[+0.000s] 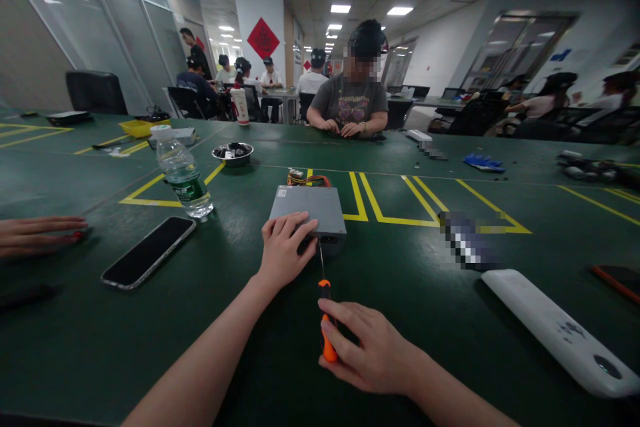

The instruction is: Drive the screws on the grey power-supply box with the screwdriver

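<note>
A grey metal box [314,208] with coloured wires [310,180] at its far end lies on the green table [390,293]. My left hand [284,250] rests on its near left corner, fingers curled over the top. My right hand [367,347] is closed round the orange and black handle of a screwdriver [325,320]. The screwdriver's thin shaft points away from me and its tip meets the near face of the box.
A phone [149,251] lies face up at the left beside a water bottle [183,172]. Another person's hand [37,235] rests at the far left edge. A white flat device [557,330] lies at the right. A small bowl [233,153] and seated people are further back.
</note>
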{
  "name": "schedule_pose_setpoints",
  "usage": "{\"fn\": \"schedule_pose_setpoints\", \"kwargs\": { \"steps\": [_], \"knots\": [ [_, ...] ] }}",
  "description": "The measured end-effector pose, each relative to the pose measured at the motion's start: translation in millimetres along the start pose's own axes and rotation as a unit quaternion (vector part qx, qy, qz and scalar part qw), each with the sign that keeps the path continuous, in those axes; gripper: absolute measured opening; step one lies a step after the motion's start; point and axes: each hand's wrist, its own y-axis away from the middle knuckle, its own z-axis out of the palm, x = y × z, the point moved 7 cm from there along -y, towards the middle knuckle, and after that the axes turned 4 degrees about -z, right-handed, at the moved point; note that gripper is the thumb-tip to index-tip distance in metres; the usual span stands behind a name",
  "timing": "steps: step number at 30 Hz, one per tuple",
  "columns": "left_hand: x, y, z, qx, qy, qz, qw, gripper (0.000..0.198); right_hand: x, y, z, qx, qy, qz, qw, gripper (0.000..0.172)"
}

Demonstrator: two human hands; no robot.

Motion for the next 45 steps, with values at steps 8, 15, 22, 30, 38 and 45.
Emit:
{"fn": "schedule_pose_setpoints", "kwargs": {
  "steps": [8, 15, 22, 30, 38, 45],
  "knots": [
    [0.4, -0.3, -0.2, 0.001, -0.008, 0.003, 1.0, 0.027, 0.2, -5.1, 3.9, 0.004, -0.003, 0.029, 1.0, 0.023],
    [4.2, 0.1, -0.5, 0.0, -0.019, 0.028, 0.999, 0.027, -1.6, -2.2, 10.1, -0.027, -0.031, 0.026, 0.999, 0.028],
    [2.5, 0.1, 0.4, -0.005, -0.01, 0.024, 1.0, 0.029, -2.6, -8.7, 15.7, -0.037, -0.008, 0.026, 0.999, 0.022],
    [1.5, -0.1, -0.1, -0.003, -0.006, 0.018, 1.0, 0.029, 0.3, -0.9, 19.1, -0.041, -0.061, 0.043, 0.996, 0.038],
    [0.6, 0.4, 1.0, -0.005, -0.009, 0.019, 1.0, 0.029, -7.6, -7.2, 9.8, -0.012, -0.01, -0.003, 1.0, 0.02],
    [1.1, 0.1, 0.6, -0.001, -0.004, 0.019, 1.0, 0.03, -4.4, -2.8, 9.2, 0.012, -0.027, 0.014, 0.999, 0.024]
  ]
}}
